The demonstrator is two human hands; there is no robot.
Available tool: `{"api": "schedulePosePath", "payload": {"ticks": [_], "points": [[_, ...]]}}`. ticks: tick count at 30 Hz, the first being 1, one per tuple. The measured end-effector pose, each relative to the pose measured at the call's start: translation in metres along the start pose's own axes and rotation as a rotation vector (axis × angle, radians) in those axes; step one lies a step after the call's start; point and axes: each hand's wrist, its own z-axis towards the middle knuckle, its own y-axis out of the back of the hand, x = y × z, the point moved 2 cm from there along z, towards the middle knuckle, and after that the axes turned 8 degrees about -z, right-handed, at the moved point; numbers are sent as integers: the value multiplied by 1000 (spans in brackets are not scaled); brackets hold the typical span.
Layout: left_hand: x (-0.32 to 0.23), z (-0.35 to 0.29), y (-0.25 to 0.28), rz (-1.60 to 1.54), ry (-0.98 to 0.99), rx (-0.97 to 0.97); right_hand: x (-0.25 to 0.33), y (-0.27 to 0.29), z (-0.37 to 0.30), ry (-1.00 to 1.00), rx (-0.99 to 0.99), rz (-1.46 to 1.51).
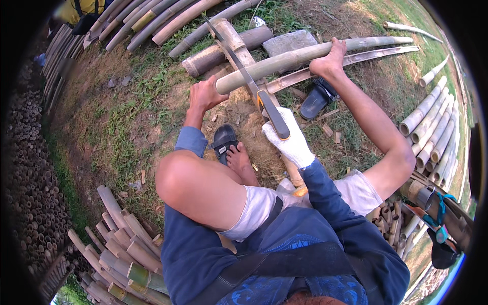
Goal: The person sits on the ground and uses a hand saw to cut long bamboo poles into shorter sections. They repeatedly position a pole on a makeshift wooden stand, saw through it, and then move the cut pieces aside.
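A thick bamboo pole (290,62) lies across a second bamboo piece (238,46) that serves as a rest under it. My bare left hand (204,97) is closed round the pole's left end. In my right hand (288,140), covered by a white knit glove, is the black and orange handle of a hand saw (241,63). The saw's long blade crosses the pole a short way in from the left end; its tip points away from me. How deep its teeth sit in the bamboo I cannot tell. My bare foot (330,60) presses on the pole farther right.
A split bamboo length (356,57) lies beside the pole. Behind are a grey stone block (290,42) and a short, thick bamboo log (206,62). A black sandal (316,99) lies under my raised leg. Bamboo stacks stand lower left (129,244) and right (432,127).
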Motion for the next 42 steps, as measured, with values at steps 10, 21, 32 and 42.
{"api": "schedulePosePath", "payload": {"ticks": [10,21,32,42], "points": [[2,9,-1,24,22,67,-1,-20,-9,-51,-113,-31],[12,24,-7,2,-14,129,24,-12,-15,-132,-166,60],[15,17,-13,58,-12,34,35,-5,0,-150,-25,-14],[22,13,-8,51,-3,123,45,14,-114,-202,-106,-62]]}}
